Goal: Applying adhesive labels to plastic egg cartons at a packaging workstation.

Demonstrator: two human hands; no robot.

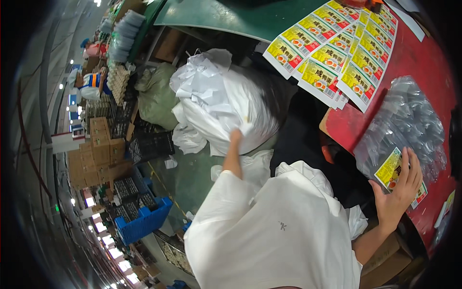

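Note:
My right hand [395,197] lies open with fingers spread on a yellow label [388,169], which rests on a stack of clear plastic packaging [402,123] on the red table [346,124]. My left hand [237,135] reaches out toward a large white sack [250,91] with white paper strips [197,77] piled on it; its fingers are blurred, and I cannot make out whether they hold something. Sheets of printed yellow labels [315,72] lie fanned over the back of the table.
A green table [211,17] adjoins the red one. To my left are a green sack [156,96], a black crate [149,144], a blue crate [144,220] and stacked cartons [99,137]. Two other people [89,84] stand by egg trays [118,84] in the far left.

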